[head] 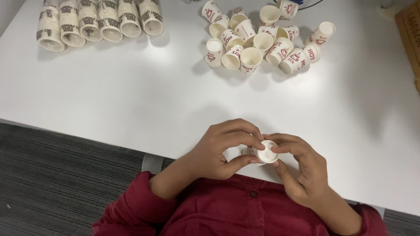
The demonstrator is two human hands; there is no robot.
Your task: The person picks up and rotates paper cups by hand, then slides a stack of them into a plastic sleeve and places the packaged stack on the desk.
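Note:
Both of my hands grip a small stack of white paper cups (264, 154) with red print, held on its side at the near edge of the white table (131, 100), bottom facing up at me. My left hand (223, 148) wraps the stack from the left, thumb under and fingers over it. My right hand (302, 168) pinches the end cup from the right with thumb and forefinger. A loose pile of the same cups (262, 37) lies at the far middle of the table, well beyond both hands.
Several wrapped sleeves of stacked cups (98, 22) lie side by side at the far left. A brown box edge (411, 35) shows at the far right. Grey carpet (57, 175) runs below the table's near edge. My sleeves are dark red.

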